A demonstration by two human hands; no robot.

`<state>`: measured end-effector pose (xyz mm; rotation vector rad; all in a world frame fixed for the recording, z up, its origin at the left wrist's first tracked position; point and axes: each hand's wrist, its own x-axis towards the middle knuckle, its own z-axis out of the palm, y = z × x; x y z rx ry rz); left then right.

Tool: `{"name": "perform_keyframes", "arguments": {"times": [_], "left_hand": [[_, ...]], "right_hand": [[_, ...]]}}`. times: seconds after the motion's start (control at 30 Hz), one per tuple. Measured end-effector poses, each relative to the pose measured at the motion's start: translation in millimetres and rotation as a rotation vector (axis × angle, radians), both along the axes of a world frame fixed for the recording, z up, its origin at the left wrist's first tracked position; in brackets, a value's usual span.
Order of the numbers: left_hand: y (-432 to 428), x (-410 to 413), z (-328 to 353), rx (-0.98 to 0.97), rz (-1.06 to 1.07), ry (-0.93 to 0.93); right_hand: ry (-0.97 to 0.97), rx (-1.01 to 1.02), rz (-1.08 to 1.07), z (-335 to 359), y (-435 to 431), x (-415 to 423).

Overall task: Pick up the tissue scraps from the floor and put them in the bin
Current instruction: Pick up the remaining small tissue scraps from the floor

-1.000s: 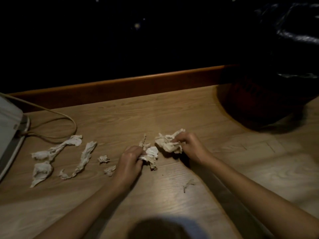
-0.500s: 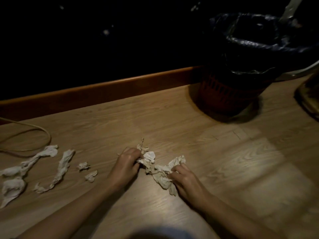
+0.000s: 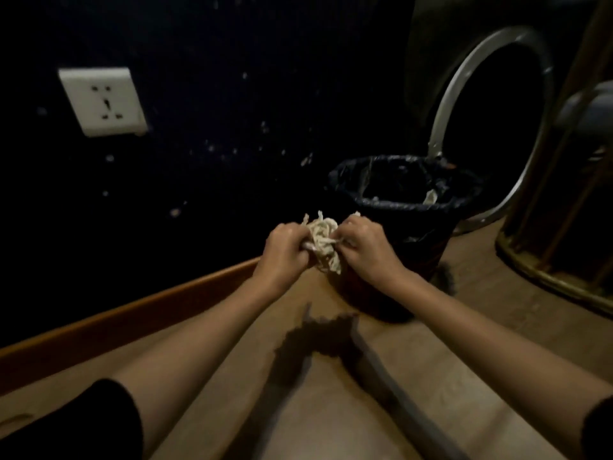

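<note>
Both hands, the left hand (image 3: 283,249) and the right hand (image 3: 363,247), are gripping a wad of tissue scraps (image 3: 323,242) between closed fingers, raised off the floor just near of the bin (image 3: 403,207). This looks like the carrying step; next they need to reach farther over the rim and let go.

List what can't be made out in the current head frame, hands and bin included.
- Floor left of the arms: cut off by the frame edge, so any scraps still lying there are unseen.
- Bin contents: dark liner and dim light; only a pale bit shows inside.
- Tissue wad: number of pieces unclear, bunched between the left hand and right hand.
- Fingertip grip: hidden behind the wad.
- Bin base: hidden by the hands.
</note>
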<state>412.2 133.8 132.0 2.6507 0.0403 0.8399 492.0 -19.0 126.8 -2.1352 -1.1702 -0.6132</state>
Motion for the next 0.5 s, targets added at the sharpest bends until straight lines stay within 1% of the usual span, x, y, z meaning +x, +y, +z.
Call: {"name": "perform_keyframes", "arguments": {"times": [0.07,0.13,0.23,0.3,0.33,0.43,0.5], "left_hand": [[-13,31,41,-0.132,-0.014,-0.059],[-30,58,69,-0.225,-0.04,-0.103],[-55,96,88,-0.333,-0.08,-0.099],[-66,121,88,-0.401,-0.113,-0.071],[-70,131,87,-0.42,-0.129,-0.035],[-73,148,76,-0.381,-0.17,0.148],[-68,149,71,-0.363,-0.182,0.161]], "right_hand": [[0.003,0.1,-0.064,38,-2,24],[0.051,0.173,-0.146,63,-8,48],[0.149,0.217,-0.274,78,-22,83],[0.257,0.253,-0.324,79,-33,99],[0.322,0.239,-0.337,77,-39,105],[0.488,0.038,-0.369,64,-56,123],[0.534,-0.001,-0.397,59,-62,129]]}}
